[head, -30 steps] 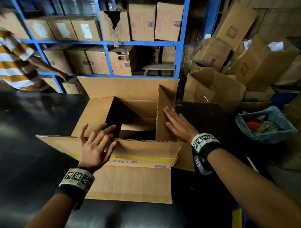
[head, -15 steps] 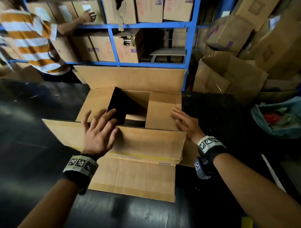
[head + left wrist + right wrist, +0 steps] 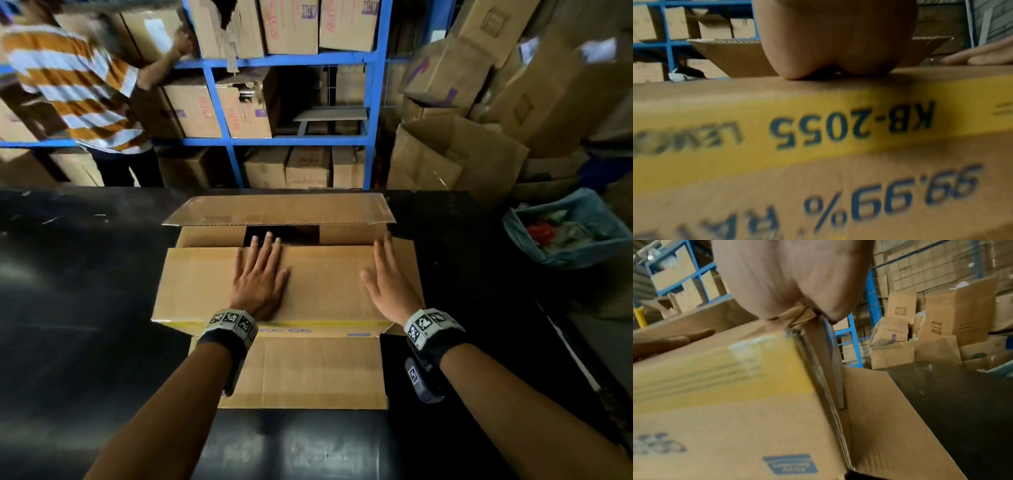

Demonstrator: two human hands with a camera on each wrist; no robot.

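The cardboard box (image 3: 308,373) sits in the middle of the frame on a black table (image 3: 85,308). Its near flap (image 3: 325,284) is folded flat over the opening, while the far flap (image 3: 277,209) slopes above a dark gap just behind it.

The left hand (image 3: 260,277) lies palm down at the flap's centre, fingers straight and slightly spread, their tips reaching over the gap. The right hand (image 3: 390,284) presses flat on the flap's right edge, fingers straight and close together, thumb held out.

Beyond the table, blue shelving (image 3: 373,102) holds cartons. At upper left a person in a striped shirt (image 3: 75,85) reaches into the shelves. At right stands a blue-lined bin (image 3: 565,260).
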